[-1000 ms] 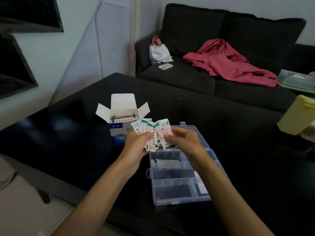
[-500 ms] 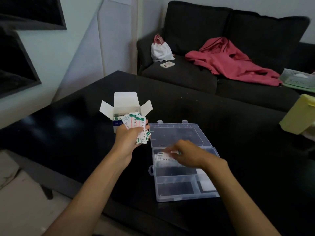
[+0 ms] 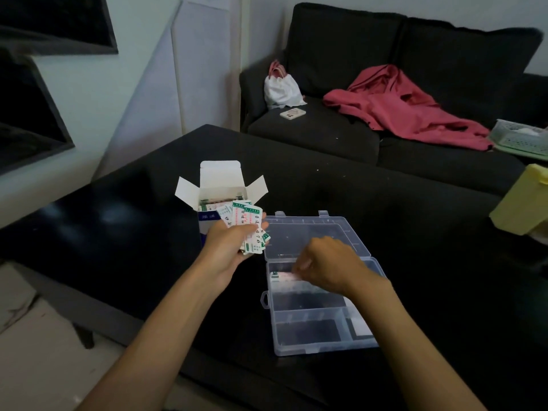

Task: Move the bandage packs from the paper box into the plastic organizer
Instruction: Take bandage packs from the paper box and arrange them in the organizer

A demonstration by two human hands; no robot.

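Note:
The white and blue paper box (image 3: 221, 188) stands open on the black table, with more packs visible inside. My left hand (image 3: 229, 243) grips a fanned bunch of white and green bandage packs (image 3: 247, 222) just in front of the box. The clear plastic organizer (image 3: 311, 336) lies open to the right, its lid folded back. My right hand (image 3: 326, 262) is down in the organizer's far compartment, fingers curled on a bandage pack (image 3: 281, 275) lying there. Whether the fingers still pinch it is unclear.
The black table (image 3: 385, 218) reaches to a dark sofa (image 3: 341, 129) carrying a white bag (image 3: 281, 87), a phone, a red garment (image 3: 400, 105) and a mesh tray. A yellow container (image 3: 522, 200) stands at the table's right edge. A white item sits in the organizer's near right compartment.
My right hand took a pack from the bunch and went down into the organizer's far compartment. My left hand drew the remaining packs back towards the paper box.

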